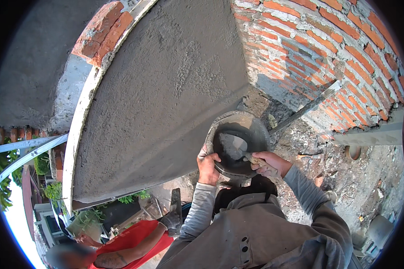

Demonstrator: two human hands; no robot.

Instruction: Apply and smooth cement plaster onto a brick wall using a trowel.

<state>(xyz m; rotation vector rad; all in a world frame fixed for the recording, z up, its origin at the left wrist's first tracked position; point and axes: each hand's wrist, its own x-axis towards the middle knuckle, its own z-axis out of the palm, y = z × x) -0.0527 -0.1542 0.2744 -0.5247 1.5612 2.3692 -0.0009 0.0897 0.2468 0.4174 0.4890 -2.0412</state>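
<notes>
A round dark bucket (257, 127) with a mortar-smeared rim is tilted in front of me. My left hand (208, 167) grips its near left rim, thumb over the edge. In my right hand (274, 165) is the handle of a trowel (231, 144), fingers wrapped round it. The trowel's flat blade reaches inside the bucket and looks coated with grey mortar. How much mortar lies in the dark bucket is hard to see. Just beyond the bucket, to its left, stands a wall (157, 107) covered in grey plaster.
A pale straightedge board (87, 92) runs along the plastered wall's left edge, with broken bricks (104, 33) on it. Bare brickwork (309, 49) rises at right; a long bar (306, 107) leans there. Rubble (345, 184) covers the ground. A person in red (134, 242) is at lower left.
</notes>
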